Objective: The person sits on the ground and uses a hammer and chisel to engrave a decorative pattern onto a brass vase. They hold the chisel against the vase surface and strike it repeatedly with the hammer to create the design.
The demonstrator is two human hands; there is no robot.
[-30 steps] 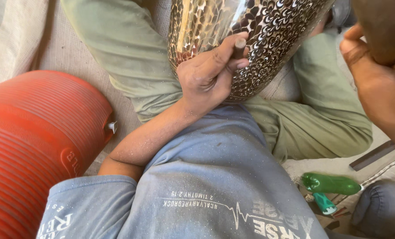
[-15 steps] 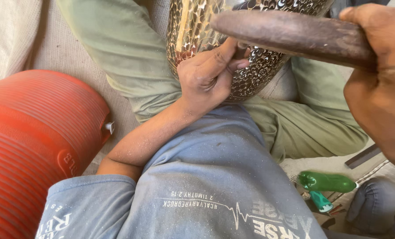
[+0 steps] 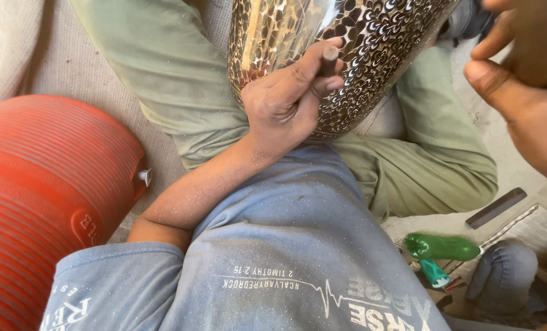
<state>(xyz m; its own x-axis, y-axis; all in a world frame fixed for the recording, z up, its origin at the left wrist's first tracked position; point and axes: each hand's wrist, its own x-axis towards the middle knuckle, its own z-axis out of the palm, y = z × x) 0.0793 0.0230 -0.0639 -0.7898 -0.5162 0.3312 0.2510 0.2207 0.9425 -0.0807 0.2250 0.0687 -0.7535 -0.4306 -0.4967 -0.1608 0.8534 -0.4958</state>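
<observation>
A shiny metal vessel (image 3: 378, 37) covered in small embossed scale and flower marks lies across my lap, between my green trouser legs. My left hand (image 3: 286, 104) rests against its side and pinches a short dark metal punch (image 3: 330, 58), tip pressed to the patterned surface. My right hand (image 3: 525, 110) is raised at the upper right edge, blurred, with its fingers curled around a brown wooden mallet that is mostly cut off by the frame.
A large orange ribbed water cooler (image 3: 53, 202) with a white spout (image 3: 143, 178) lies at my left. On the ground at the right are a green plastic bottle (image 3: 442, 247), a flat metal file (image 3: 495, 208), a thin twisted rod (image 3: 509, 225) and a grey bundle (image 3: 503, 276).
My right hand swung the wooden mallet down across the vessel onto the punch half a second ago, then lifted back to the upper right. The left hand kept the punch in place.
</observation>
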